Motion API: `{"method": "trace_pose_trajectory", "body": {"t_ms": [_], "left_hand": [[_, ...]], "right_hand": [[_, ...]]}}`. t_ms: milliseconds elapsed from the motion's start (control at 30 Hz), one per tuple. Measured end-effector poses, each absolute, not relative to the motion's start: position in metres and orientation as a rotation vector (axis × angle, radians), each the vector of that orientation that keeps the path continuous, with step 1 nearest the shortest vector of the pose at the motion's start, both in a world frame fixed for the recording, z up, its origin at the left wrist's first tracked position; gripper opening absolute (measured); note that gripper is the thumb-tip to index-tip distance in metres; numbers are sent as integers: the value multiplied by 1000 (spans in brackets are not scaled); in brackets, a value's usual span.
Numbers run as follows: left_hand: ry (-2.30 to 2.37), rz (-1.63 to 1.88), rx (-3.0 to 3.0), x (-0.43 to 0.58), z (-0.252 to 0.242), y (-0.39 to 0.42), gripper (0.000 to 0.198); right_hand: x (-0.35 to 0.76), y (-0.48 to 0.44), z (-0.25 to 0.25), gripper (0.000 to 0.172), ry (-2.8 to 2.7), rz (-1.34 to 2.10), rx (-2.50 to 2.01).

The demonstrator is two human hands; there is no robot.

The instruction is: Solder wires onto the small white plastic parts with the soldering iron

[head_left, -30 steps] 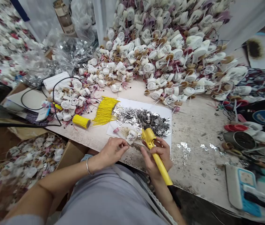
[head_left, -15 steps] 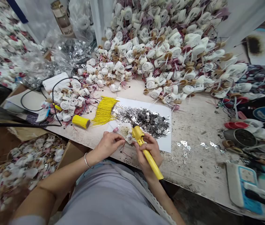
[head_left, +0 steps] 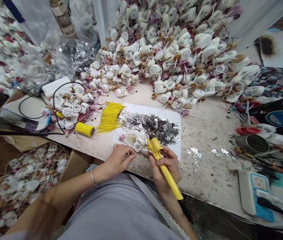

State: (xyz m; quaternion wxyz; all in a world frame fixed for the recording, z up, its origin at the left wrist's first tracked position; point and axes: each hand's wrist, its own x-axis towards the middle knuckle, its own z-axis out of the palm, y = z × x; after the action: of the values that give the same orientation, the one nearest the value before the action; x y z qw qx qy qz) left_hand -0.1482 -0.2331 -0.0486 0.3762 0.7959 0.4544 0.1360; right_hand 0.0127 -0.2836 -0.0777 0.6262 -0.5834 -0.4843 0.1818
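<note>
My right hand (head_left: 165, 166) is closed around a yellow-handled soldering iron (head_left: 159, 156), whose dark tip points up and left over a heap of small silver metal pieces (head_left: 153, 124). My left hand (head_left: 119, 157) is pinched shut at the table's front edge, fingertips toward a small white plastic part (head_left: 139, 143) lying on a white sheet (head_left: 176, 150). What the left fingers pinch is too small to make out. A pink bit (head_left: 122, 137) lies just beyond the left hand. Yellow wires (head_left: 110, 116) fan out to the left of the metal pieces.
A huge heap of white plastic parts with wires (head_left: 181, 50) fills the back of the table. A smaller cluster (head_left: 73, 103) and a yellow wire bundle (head_left: 84, 129) lie left. A box of parts (head_left: 23, 176) sits below left. A blue-white power strip (head_left: 256, 193) lies right.
Both hands stayed at the table's front edge. The soldering iron swung left and nearer the white part half a second ago, then back right; its tip stays over the metal pieces.
</note>
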Motion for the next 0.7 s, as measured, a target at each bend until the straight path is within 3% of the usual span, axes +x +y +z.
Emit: {"method": "trace_pose_trajectory", "body": {"t_ms": [200,367,533,633,700], "left_hand": [[1213,562,1645,-149,-43,-230,15],[1170,627,1210,-148,-51,-226,23],[1305,421,1609,-149,-45,-215,14],[1456,362,1868,-146,-41,-213,15],[1470,391,1942,-143,-42,-214,12]], "right_hand": [[-8,-269,-75,27,-904,767,-1328],[-11,-262,-78,23,-944,588,-1396],[5,-272,-83,13,-1197,459,-1335],[24,-289,-75,42,-1312,348,-1341],[38,-305,-67,50,-1486,242,-1335]]}}
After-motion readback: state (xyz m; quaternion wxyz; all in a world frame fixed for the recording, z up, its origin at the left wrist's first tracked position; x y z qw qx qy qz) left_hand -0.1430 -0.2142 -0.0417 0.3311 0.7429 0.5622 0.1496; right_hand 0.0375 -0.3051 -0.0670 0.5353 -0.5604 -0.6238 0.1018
